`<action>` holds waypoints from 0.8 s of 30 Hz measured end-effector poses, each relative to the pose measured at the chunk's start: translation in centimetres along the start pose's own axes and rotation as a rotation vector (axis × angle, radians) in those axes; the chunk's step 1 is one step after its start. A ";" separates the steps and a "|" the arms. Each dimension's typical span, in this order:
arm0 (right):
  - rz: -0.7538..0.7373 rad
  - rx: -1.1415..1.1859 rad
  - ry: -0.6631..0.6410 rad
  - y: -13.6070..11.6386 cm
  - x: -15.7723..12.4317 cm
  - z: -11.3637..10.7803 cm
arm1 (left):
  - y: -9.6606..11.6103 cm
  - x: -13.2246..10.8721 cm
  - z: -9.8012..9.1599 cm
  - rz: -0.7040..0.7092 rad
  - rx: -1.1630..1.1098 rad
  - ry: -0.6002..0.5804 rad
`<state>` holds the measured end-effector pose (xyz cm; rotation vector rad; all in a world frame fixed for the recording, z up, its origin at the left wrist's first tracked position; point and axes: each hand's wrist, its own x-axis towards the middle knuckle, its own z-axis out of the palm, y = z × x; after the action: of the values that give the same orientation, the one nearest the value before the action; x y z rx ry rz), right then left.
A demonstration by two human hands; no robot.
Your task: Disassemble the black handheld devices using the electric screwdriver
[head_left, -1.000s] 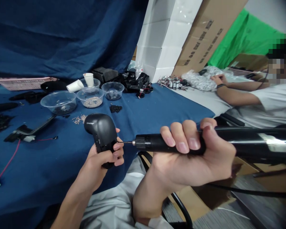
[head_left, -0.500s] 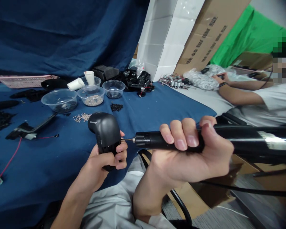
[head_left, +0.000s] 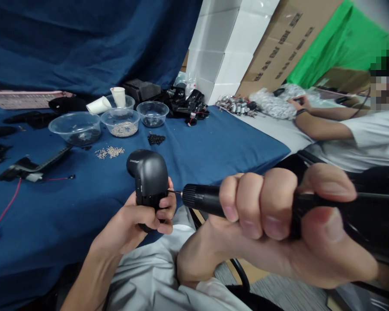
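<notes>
My left hand [head_left: 132, 218] is shut around a curved black plastic handle housing [head_left: 149, 179], which stands upright above the blue table edge. My right hand [head_left: 266, 220] is shut on the thick black body of an electric screwdriver [head_left: 201, 196], held level and pointing left. Its thin metal bit reaches the housing's right side just above my left fingers. The bit's very tip is too small to tell whether it sits in a screw.
Clear plastic bowls [head_left: 119, 123] of small parts and loose screws [head_left: 108, 152] lie on the blue cloth-covered table [head_left: 214, 138]. A black cable runs from the screwdriver off to the right. A co-worker's arm [head_left: 320, 127] lies at the far right.
My right hand has moved nearer the camera and turned, now covering more of the screwdriver. The bit stays at the housing, and the left hand's grip looks unchanged.
</notes>
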<state>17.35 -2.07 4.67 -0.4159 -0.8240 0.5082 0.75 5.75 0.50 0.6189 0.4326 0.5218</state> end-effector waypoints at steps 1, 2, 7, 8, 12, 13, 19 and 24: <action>0.006 -0.001 -0.019 0.1 0.0 0.0 | 0.0 0.0 0.2 0.004 0.010 0.015; 0.021 -0.004 -0.038 0.3 0.0 0.1 | 0.1 -0.1 0.3 0.008 0.016 0.032; 0.023 0.025 -0.074 1.0 -0.1 1.0 | 0.2 -0.1 0.4 -0.012 -0.011 0.078; 0.022 0.032 -0.083 1.1 -0.1 1.1 | 0.3 -0.1 0.3 -0.018 -0.017 0.074; 0.006 0.050 -0.096 1.6 -0.2 1.3 | 0.4 -0.2 0.1 -0.017 -0.018 0.066; -0.002 0.056 -0.092 1.6 -0.3 1.3 | 0.4 -0.3 0.0 -0.011 -0.018 0.070; -0.052 0.034 -0.063 2.0 -1.1 1.9 | 0.8 -1.1 0.1 0.019 -0.006 0.070; -0.207 0.081 -0.114 3.9 0.1 3.3 | 2.8 -1.7 -0.8 0.282 0.149 0.250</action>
<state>13.81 1.58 4.69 -0.2249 -0.9421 0.3736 -1.91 7.01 2.10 0.7668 0.6288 0.8467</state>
